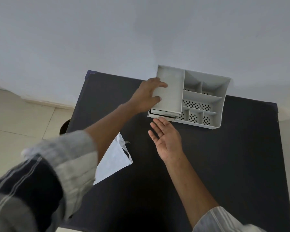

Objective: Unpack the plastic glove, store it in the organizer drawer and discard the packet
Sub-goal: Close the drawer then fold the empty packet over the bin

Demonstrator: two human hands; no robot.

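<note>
A white desk organizer with several open compartments stands at the far side of a dark table. My left hand rests on the organizer's left side, fingers spread over its flat top panel. The drawers at its front left edge look slightly out. My right hand hovers just in front of the drawers, palm up, fingers apart, holding nothing. A white plastic packet lies flat on the table near my left forearm, partly hidden by my sleeve. I cannot see the glove.
The table stands against a pale wall. Beige floor tiles show to the left, with a dark round object at the table's left edge.
</note>
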